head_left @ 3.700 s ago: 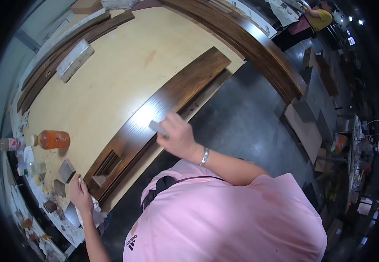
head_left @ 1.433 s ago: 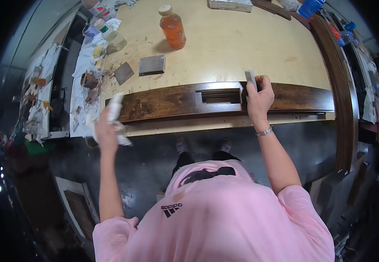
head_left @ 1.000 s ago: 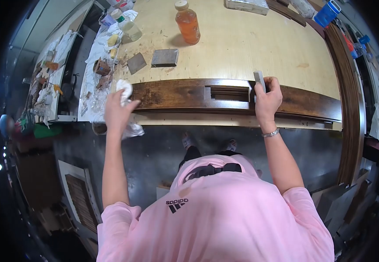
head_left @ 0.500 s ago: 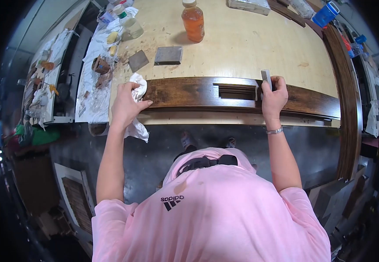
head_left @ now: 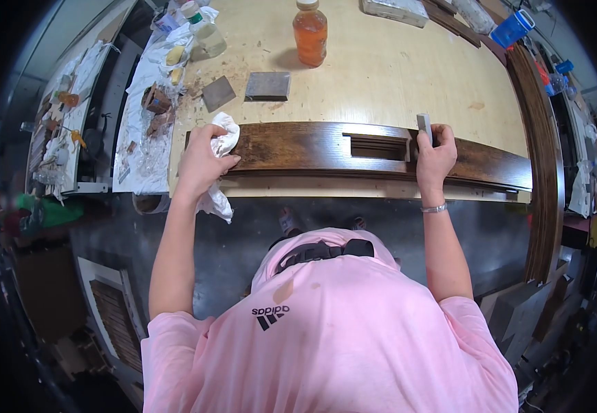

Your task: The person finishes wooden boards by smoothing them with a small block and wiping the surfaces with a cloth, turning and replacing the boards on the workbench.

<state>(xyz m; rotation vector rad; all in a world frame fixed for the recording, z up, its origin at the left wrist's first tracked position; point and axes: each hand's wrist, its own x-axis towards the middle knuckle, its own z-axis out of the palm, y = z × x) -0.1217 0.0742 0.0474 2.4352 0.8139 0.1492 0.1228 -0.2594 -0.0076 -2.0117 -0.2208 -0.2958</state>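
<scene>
A long, dark brown wooden board (head_left: 291, 148) with a rectangular slot lies along the near edge of the table. At its left end, my left hand (head_left: 202, 158) is closed on a crumpled white cloth (head_left: 225, 141), part of which hangs below the table edge. My thumb rests by the board's face. Right of the slot, my right hand (head_left: 437, 158) pinches a small grey sanding block (head_left: 424, 124) upright between thumb and fingers, against the board. Where the block meets the wood is partly hidden by my hand.
Two flat grey pads (head_left: 267, 86) lie beyond the board. A bottle of orange liquid (head_left: 310, 34) stands farther back. Stained plastic sheeting (head_left: 140, 151) with several items covers the left side. More dark wooden strips (head_left: 545, 172) run along the right edge.
The whole view has shifted slightly, with the board and bottle appearing a little farther right. Both hands keep their holds and nearly the same places on the board.
</scene>
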